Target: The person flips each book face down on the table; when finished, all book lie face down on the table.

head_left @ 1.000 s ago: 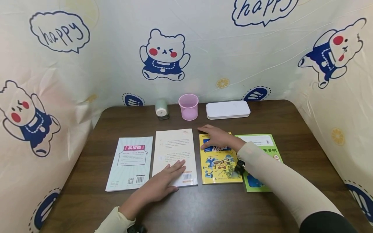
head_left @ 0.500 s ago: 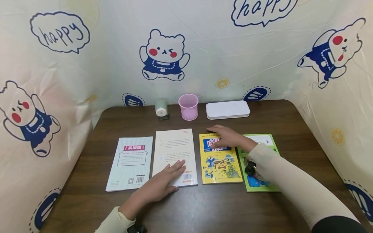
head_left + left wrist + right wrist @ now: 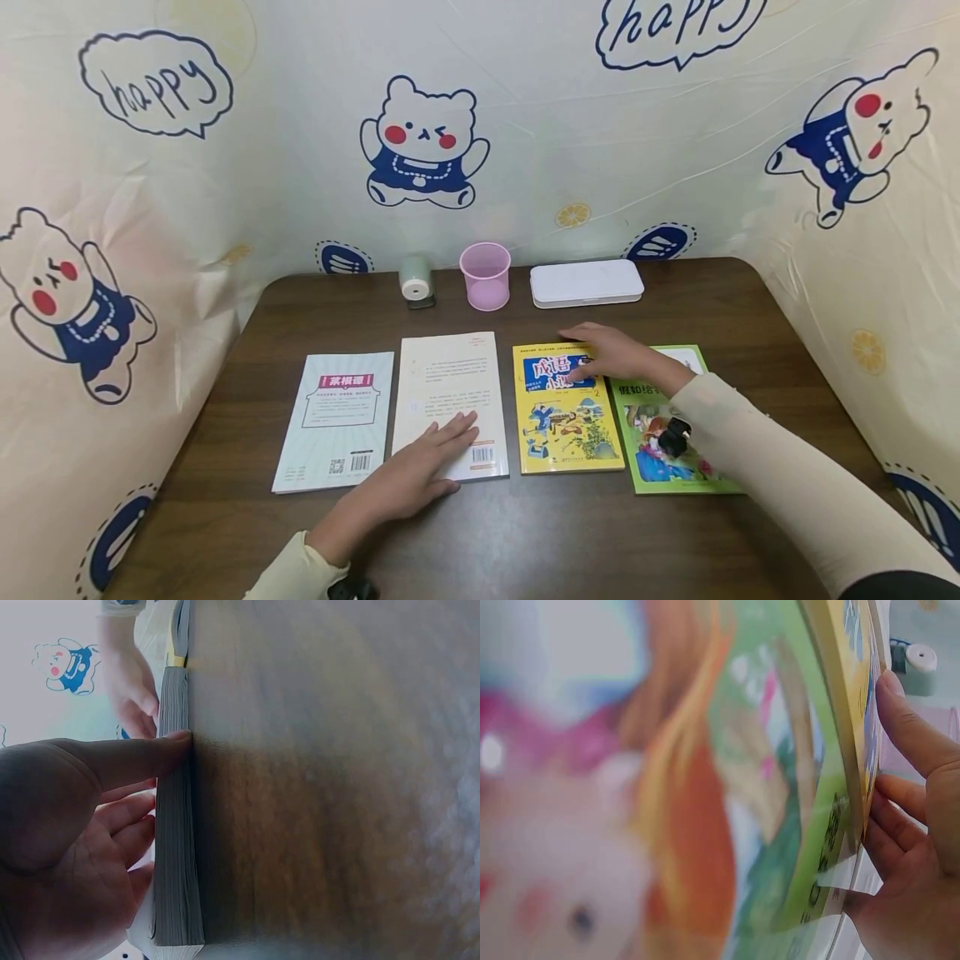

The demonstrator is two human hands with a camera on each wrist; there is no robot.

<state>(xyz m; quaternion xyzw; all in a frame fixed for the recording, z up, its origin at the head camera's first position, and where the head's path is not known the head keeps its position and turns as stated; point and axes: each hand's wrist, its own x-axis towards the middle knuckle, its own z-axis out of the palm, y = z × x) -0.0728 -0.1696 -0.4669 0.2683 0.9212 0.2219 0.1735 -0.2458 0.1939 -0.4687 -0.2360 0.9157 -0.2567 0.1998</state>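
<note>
My left hand lies on a cream book, fingers straight over its lower cover. In the left wrist view its thumb touches the book's page edge. A pale blue book lies to the left. My right hand is over the upper right of a yellow book, fingers extended along its top. The right wrist view shows the thumb and fingertips of the right hand right at the yellow book's cover. A green book, beside the yellow one, is partly hidden by the right forearm.
Along the back of the brown wooden table stand a small green-and-white cylindrical thing, a pink cup and a flat white box. A cloth printed with bears hangs behind and at both sides.
My right hand has slid right across the top of the yellow book, uncovering more of its title; the forearm shifted right over the green book. The left hand and the books have not moved.
</note>
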